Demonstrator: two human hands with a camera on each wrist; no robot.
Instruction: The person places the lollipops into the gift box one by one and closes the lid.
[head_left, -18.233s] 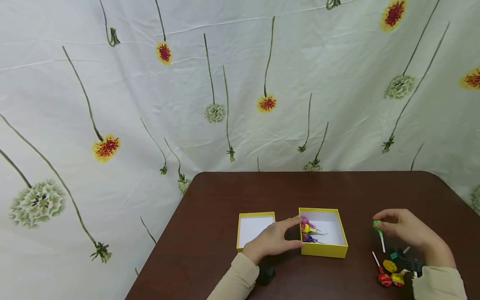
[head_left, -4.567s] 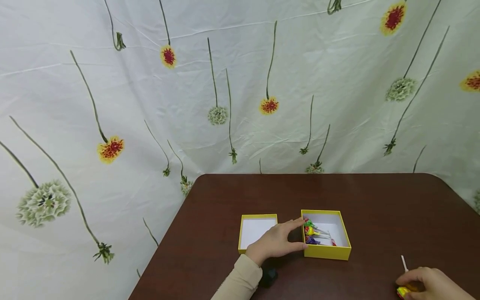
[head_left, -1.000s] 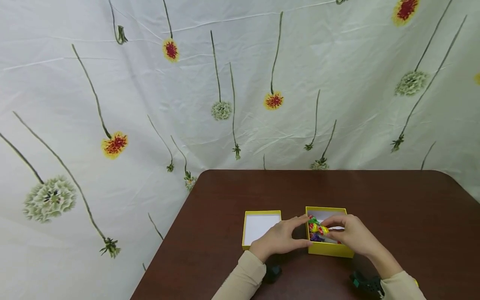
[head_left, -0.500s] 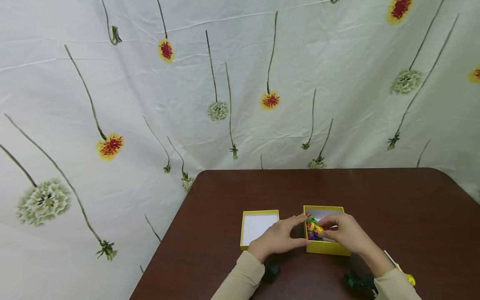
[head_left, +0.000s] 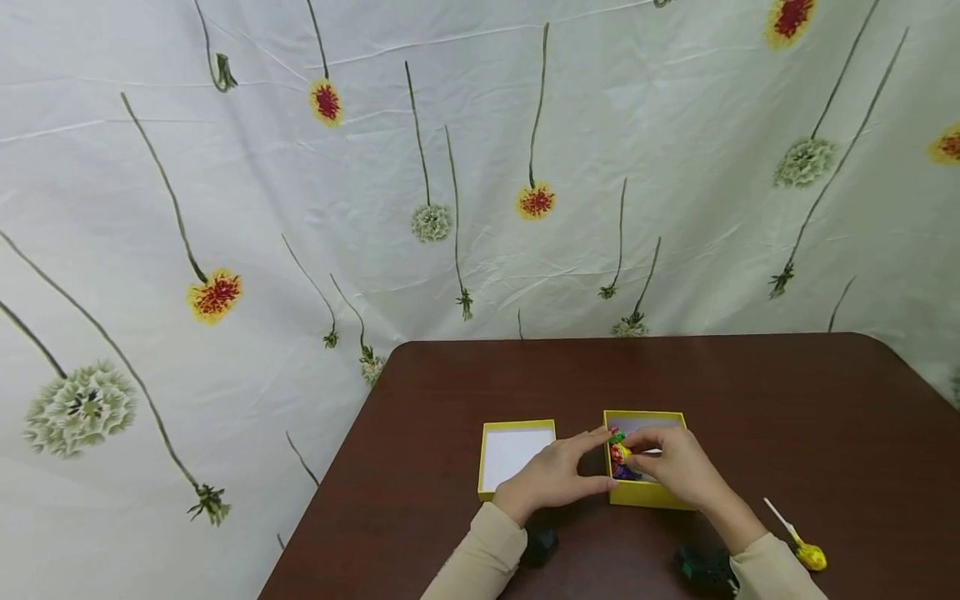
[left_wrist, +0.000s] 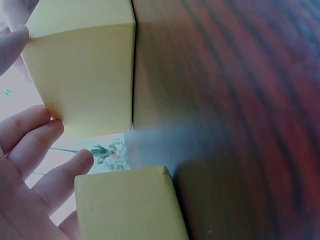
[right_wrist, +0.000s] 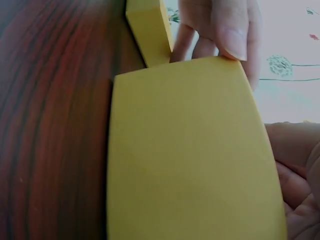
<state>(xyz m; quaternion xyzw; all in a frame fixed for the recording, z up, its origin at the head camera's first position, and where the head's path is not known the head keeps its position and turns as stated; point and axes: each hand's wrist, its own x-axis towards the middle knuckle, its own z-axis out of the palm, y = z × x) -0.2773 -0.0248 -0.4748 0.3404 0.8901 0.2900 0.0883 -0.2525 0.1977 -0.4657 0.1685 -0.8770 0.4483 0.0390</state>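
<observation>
An open yellow box (head_left: 652, 495) with a white inside stands on the dark wooden table. Wrapped lollipops in green, yellow-red and purple (head_left: 624, 472) lie along its left side. My left hand (head_left: 551, 477) holds the box at the left, thumb at the front corner and fingers against the left wall (left_wrist: 85, 80). Inside the box, my right hand (head_left: 678, 467) pinches a yellow-red lollipop (head_left: 622, 452) between thumb and forefinger; its stick is hidden. The right wrist view shows the box's outer wall (right_wrist: 190, 150), with the left thumb on its corner.
A yellow-rimmed white lid (head_left: 516, 457) lies left of the box, behind the left hand. One yellow lollipop (head_left: 810, 555) lies right of the right sleeve. Black wrist devices (head_left: 540, 547) sit under both wrists. A flower-printed cloth (head_left: 480, 167) hangs behind the table.
Lollipops from the right of the table have gone into the box. My right hand brought the yellow-red one there and shifted it left among the others. The left hand stays on the box.
</observation>
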